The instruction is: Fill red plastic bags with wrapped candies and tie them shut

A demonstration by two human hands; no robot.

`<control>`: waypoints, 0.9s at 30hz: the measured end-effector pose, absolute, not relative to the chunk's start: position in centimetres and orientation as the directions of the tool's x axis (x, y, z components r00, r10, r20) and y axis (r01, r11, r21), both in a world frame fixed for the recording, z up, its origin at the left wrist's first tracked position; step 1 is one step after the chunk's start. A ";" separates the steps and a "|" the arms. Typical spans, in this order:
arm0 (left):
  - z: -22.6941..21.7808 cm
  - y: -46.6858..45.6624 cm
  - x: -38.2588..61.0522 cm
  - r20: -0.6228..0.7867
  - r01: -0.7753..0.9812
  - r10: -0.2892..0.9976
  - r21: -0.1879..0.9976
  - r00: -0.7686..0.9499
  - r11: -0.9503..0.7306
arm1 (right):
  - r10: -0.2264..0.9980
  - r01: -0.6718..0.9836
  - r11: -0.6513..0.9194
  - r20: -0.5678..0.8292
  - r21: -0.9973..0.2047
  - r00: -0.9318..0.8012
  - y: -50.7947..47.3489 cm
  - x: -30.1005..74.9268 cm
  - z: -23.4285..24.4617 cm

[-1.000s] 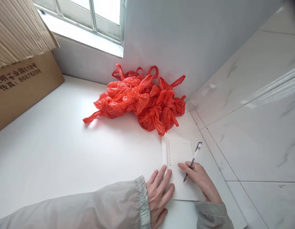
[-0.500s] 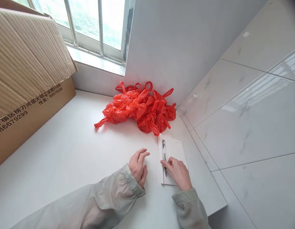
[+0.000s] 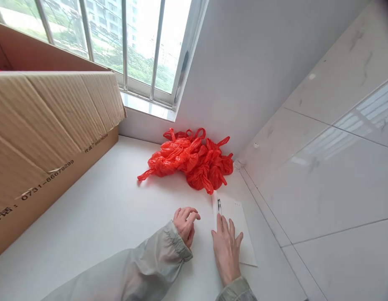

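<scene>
My right hand (image 3: 227, 246) lies with its fingers spread over an open notebook (image 3: 246, 246). Beneath its fingertips a black-and-clear pen (image 3: 219, 205) shows only its upper end; the rest is covered. To the left, my left hand (image 3: 186, 225) hovers at or just above the white tabletop, fingers loosely bent, with nothing seen in it. Whether it touches the surface I cannot tell. Just beyond the notebook's top edge sits a heap of knotted red plastic bags (image 3: 194, 161) against the wall.
A large cardboard box (image 3: 56, 121) with printed writing stands on the left, one flap folded outward. Behind it is a barred window (image 3: 140, 54). A tiled wall (image 3: 332, 184) bounds the white table (image 3: 96, 217) on the right.
My right hand has gone from bent fingers beside the pen to flat and spread over it and the page. My left hand has barely moved. The view has tilted up and left.
</scene>
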State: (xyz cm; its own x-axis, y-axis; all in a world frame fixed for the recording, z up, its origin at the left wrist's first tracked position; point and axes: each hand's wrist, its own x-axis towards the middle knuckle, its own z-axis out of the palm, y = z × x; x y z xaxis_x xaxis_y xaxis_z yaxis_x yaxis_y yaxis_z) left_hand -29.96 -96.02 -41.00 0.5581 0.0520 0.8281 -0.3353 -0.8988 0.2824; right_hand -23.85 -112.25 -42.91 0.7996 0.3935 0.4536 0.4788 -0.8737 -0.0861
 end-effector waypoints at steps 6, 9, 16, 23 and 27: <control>-43.1 -97.3 -29.8 0.854 -0.330 0.193 0.381 0.483 -0.864 | 0.282 0.375 -0.908 0.389 -0.187 0.877 -115.4 -16.8 -45.8; -44.4 -97.7 -28.9 0.873 -0.351 0.220 0.390 0.435 -0.851 | 0.261 0.383 -0.891 0.416 -0.244 0.871 -117.4 -12.9 -46.0; -44.0 -98.2 -29.6 0.871 -0.346 0.257 0.415 0.420 -0.841 | 0.472 0.784 -0.558 0.672 -0.273 0.570 -110.7 -15.4 -37.8; -42.5 -95.7 -34.0 0.914 -0.387 0.137 0.293 0.383 -0.874 | 0.669 0.965 -0.260 0.724 0.017 0.167 -93.0 -22.2 -30.4; -42.4 -92.9 -36.9 0.889 -0.278 0.110 0.253 0.443 -0.927 | 0.568 0.932 -0.359 0.779 -0.055 0.265 -89.2 -22.7 -31.1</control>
State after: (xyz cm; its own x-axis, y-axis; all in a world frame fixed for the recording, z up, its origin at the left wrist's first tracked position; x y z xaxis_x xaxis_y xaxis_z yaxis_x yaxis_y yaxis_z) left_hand -36.93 -92.93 -42.42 0.4435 0.1103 0.8895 -0.2775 -0.9267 0.2533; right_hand -22.75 -89.17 -31.12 0.2650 0.5684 0.7789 0.9319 -0.3586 -0.0554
